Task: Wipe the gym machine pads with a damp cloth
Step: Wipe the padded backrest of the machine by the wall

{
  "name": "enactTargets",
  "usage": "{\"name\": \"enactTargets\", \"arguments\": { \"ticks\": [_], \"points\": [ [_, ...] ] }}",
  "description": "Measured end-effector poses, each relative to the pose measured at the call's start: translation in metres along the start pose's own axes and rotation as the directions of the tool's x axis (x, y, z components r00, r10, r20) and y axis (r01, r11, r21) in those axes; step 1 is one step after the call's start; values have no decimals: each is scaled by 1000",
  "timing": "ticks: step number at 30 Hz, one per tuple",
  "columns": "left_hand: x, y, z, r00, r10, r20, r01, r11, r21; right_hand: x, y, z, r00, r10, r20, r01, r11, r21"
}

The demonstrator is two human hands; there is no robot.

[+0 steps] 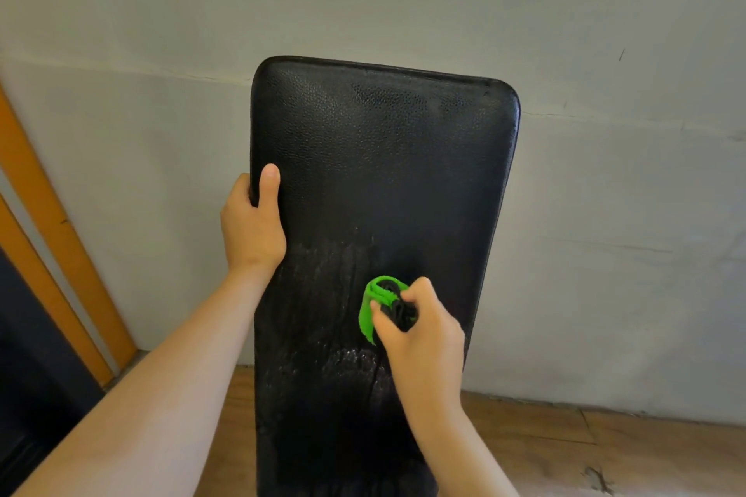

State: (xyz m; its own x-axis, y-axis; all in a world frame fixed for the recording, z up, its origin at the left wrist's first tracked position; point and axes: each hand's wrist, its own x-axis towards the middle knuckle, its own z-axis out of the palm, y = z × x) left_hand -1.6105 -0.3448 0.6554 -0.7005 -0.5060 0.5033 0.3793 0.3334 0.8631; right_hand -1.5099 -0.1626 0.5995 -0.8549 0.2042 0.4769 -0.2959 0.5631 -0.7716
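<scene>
A long black padded backrest (383, 157) of a gym bench fills the middle of the view, tilted up toward the wall. My left hand (252, 222) grips its left edge, thumb on the front face and fingers wrapped behind. My right hand (415, 319) holds a bunched cloth (377, 301), black with a bright green edge, against the lower middle of the pad. The pad's lower half looks wet and streaky; the upper half looks drier, with a damp patch near the top.
A grey-white wall (605, 194) stands right behind the pad. An orange frame (48, 222) runs diagonally at the left, with something dark below it. Wooden floor (565, 448) shows at the lower right.
</scene>
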Motion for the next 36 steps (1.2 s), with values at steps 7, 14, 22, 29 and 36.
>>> {"name": "enactTargets", "arguments": {
  "ticks": [7, 14, 22, 29, 36],
  "points": [
    [1, -2, -1, 1000, -15, 11, 15, 1000, -12, 33, -19, -14, 981, -47, -186, 67, 992, 103],
    [-1, 1, -1, 1000, -16, 5, 16, 1000, -10, 32, -31, 4, 987, -85, -139, 91, 995, 35],
    [-18, -5, -13, 984, -93, 155, 101, 994, -42, 7, -21, 4, 991, -83, 108, 102, 978, -182],
    [-56, -44, -23, 922, -308, 233, 335, 938, -86, 57, -60, -12, 969, -126, -211, 121, 992, -37],
    [-55, -48, -19, 960, -246, 132, 250, 968, -15, 15, -36, 29, 973, -229, 8, 223, 935, -275]
  ]
}}
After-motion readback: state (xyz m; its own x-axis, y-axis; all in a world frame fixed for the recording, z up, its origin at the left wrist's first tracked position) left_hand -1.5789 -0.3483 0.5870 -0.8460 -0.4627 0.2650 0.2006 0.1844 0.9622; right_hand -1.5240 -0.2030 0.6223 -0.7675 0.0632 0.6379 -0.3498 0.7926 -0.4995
